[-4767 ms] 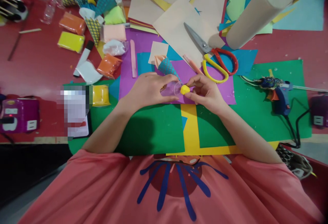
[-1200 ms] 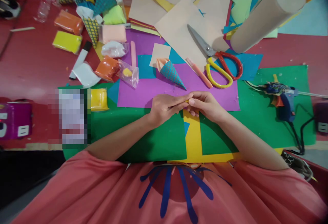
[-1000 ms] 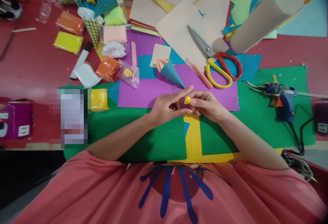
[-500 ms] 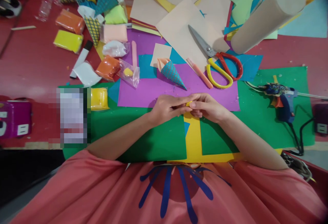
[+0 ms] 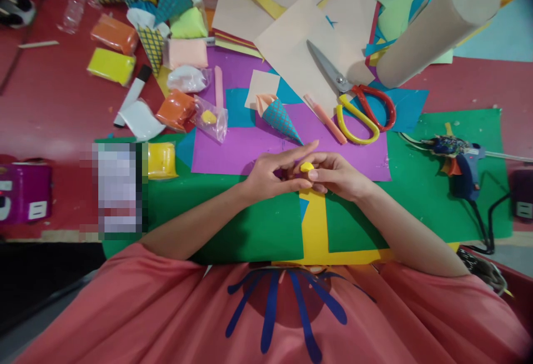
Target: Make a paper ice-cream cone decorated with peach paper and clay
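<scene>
Yellow clay (image 5: 307, 167) pinched in the right hand (image 5: 343, 178), left hand (image 5: 268, 175) held open beside it

At the far left, a purple box (image 5: 25, 192) sits on the red table (image 5: 54, 109), partly cut off by the edge of the view. Farther in, a yellow packet (image 5: 162, 161) lies on a green sheet (image 5: 250, 225). Above it is an orange packet (image 5: 175, 111), and just beside that a clear bag (image 5: 219, 125) with a small yellow piece (image 5: 209, 117) inside.

The left hand has its thumb and fingers parted and grips nothing that shows; whether it touches the clay, I cannot tell. Just above its stretched fingers, a blue cone (image 5: 281, 122) lies on the purple sheet (image 5: 233, 153), its tip towards the hands. The yellow clay is between the two hands, above the table, held by the closed thumb and fingers of the right hand. Above that hand lie a pink pen (image 5: 327, 120) and the scissors (image 5: 341, 81), with one red and one yellow handle. Well apart, at the far right, a glue gun (image 5: 466, 167) rests on another green sheet (image 5: 416, 197).
</scene>
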Action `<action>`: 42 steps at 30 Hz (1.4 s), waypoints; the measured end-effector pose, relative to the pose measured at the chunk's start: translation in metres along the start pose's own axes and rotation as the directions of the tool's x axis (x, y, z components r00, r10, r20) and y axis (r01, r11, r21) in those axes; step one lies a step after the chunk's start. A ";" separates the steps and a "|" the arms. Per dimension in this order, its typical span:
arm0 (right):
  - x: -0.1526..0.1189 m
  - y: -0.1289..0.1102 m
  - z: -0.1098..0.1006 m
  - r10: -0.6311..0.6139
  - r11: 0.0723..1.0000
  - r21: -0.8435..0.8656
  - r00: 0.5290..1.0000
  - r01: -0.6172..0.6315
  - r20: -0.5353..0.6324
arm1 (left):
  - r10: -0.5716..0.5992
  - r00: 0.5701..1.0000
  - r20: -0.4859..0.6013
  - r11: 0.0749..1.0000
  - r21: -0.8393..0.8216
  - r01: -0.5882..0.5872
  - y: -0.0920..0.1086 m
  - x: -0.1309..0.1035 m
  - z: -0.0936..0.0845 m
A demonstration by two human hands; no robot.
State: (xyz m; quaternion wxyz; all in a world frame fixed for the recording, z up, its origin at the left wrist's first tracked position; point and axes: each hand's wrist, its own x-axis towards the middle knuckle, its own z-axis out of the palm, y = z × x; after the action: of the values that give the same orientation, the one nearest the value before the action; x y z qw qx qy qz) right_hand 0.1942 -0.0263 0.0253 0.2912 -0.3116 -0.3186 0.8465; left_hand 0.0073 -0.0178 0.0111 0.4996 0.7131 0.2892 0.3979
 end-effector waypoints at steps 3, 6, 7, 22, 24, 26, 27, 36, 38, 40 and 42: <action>0.000 -0.002 -0.001 0.031 0.999 0.020 0.999 -0.032 0.030 | 0.060 0.998 -0.012 0.997 0.049 -0.060 -0.001 0.000 0.000; 0.001 -0.002 -0.002 0.053 0.995 0.079 0.997 -0.057 0.061 | 0.098 0.995 -0.037 0.991 0.097 -0.094 -0.002 0.000 -0.001; 0.001 -0.001 -0.002 0.057 0.994 0.093 0.997 -0.062 0.061 | 0.102 0.994 -0.050 0.988 0.118 -0.096 -0.002 0.000 -0.002; 0.000 0.000 -0.001 0.042 0.995 0.091 0.998 -0.046 0.042 | -0.071 0.996 0.048 0.997 -0.004 0.071 -0.003 -0.001 -0.001; 0.001 0.000 -0.001 0.048 0.990 0.136 0.999 -0.049 0.006 | -0.066 0.998 -0.017 0.998 -0.019 0.066 -0.003 -0.002 0.000; 0.001 0.000 -0.001 0.061 0.985 0.164 0.998 -0.058 -0.015 | -0.038 0.996 -0.080 0.999 -0.016 0.037 -0.004 -0.003 0.002; 0.001 0.000 -0.001 0.064 0.984 0.165 0.998 -0.060 -0.017 | -0.036 0.995 -0.094 0.999 -0.013 0.035 -0.003 -0.003 0.002; -0.001 -0.003 -0.001 0.079 0.991 0.104 0.996 -0.084 0.043 | 0.096 0.994 -0.047 0.993 0.070 -0.092 -0.003 -0.002 0.001; -0.001 -0.003 0.000 0.092 0.989 0.115 0.995 -0.097 0.046 | 0.145 0.988 -0.058 0.984 0.109 -0.138 -0.002 -0.001 0.000; -0.001 -0.002 0.000 0.101 0.988 0.110 0.994 -0.106 0.043 | 0.164 0.985 -0.059 0.979 0.134 -0.155 -0.002 0.000 0.000; 0.000 -0.001 -0.001 0.103 0.990 0.097 0.994 -0.106 0.039 | 0.177 0.982 -0.060 0.977 0.130 -0.168 -0.002 0.000 0.001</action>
State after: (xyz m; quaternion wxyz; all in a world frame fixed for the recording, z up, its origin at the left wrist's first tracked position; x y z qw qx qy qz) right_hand 0.1950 -0.0254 0.0254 0.2561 -0.2987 -0.2646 0.8805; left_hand 0.0083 -0.0173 0.0094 0.4070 0.7507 0.2681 0.4459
